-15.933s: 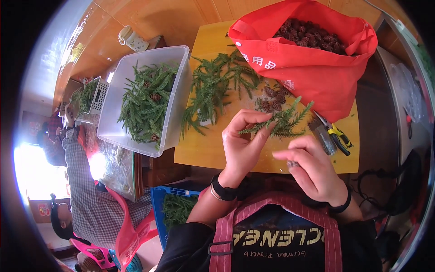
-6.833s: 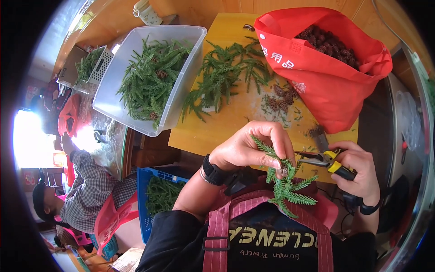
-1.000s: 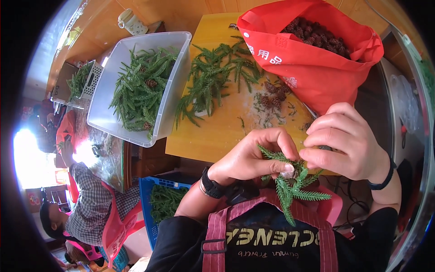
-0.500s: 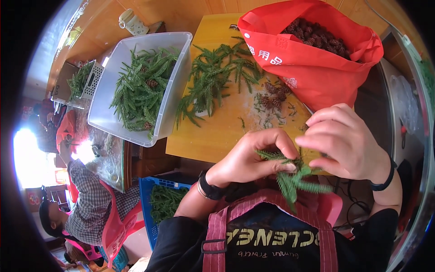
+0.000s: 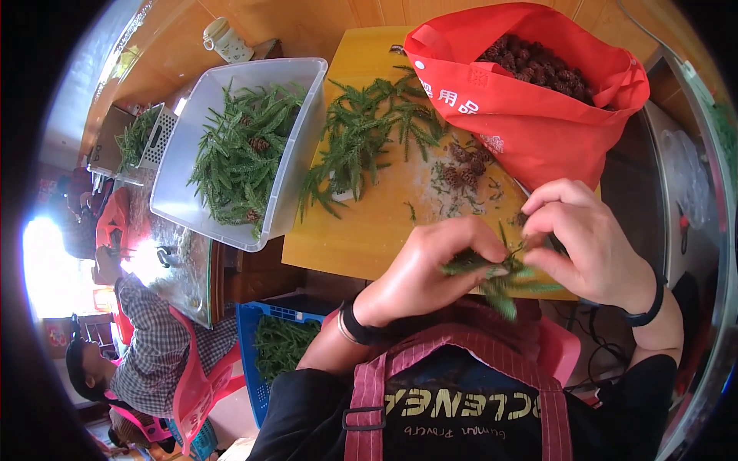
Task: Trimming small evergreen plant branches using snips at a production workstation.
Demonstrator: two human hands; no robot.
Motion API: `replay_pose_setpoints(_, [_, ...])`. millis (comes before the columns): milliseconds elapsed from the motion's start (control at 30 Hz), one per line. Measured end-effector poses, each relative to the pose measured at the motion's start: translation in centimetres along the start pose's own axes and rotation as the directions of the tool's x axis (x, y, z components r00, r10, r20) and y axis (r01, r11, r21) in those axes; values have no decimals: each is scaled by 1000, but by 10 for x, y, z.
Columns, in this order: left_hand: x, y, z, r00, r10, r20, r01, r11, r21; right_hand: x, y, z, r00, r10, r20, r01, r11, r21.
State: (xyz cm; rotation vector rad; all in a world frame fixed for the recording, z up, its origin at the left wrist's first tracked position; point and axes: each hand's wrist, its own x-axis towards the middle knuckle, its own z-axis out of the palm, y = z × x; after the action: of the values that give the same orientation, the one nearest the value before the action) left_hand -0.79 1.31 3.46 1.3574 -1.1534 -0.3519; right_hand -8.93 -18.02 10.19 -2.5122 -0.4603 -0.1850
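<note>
My left hand [image 5: 434,265] pinches a green pine sprig [image 5: 503,300] between thumb and fingers, just over the near edge of the yellow table. My right hand [image 5: 588,242] is closed at the sprig's upper end, with thumb and fingertips pressed together on it. What exactly lies between those fingertips is partly hidden, and the sprig's needles are blurred. Beyond my hands several brown pine cones [image 5: 465,169] lie among green crumbs on the yellow table [image 5: 346,250]. A heap of pine sprigs [image 5: 357,127] is spread to their left.
A red bag [image 5: 530,142] full of pine cones stands at the far right. Left of the table is a clear plastic bin [image 5: 288,180] of sprigs with some cones. A blue basket [image 5: 250,346] of greenery sits lower left. A co-worker [image 5: 154,346] in a checked shirt sits further left.
My right hand has moved in to the sprig and its fingers have closed there. The sprig has tilted and shifted slightly in my left hand, which still pinches it.
</note>
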Motion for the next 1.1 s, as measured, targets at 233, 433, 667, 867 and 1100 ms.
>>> replay_pose_setpoints(233, [-4, -6, -2, 958, -229, 175, 288, 783, -551, 7, 0, -7, 906, -423, 4, 409, 874, -261])
replay_pose_setpoints(433, [4, 4, 3, 985, 171, 27, -172, 943, 286, 0, -2, -3, 999, -33, 11, 34, 993, -113])
replay_pose_setpoints(667, [-3, -9, -5, 962, -233, 140, 271, 852, -448, 2, 3, 1, 950, -305, -66, 290, 941, -176])
replay_pose_setpoints(867, [0, -6, -4, 988, -120, 99, 144, 949, -281, 5, -3, -6, 958, -284, -33, 272, 941, -201])
replay_pose_setpoints(1100, [3, 0, -2, 994, 111, 17, -112, 966, 234, -3, 7, 5, 997, 0, -73, 3, 999, 49])
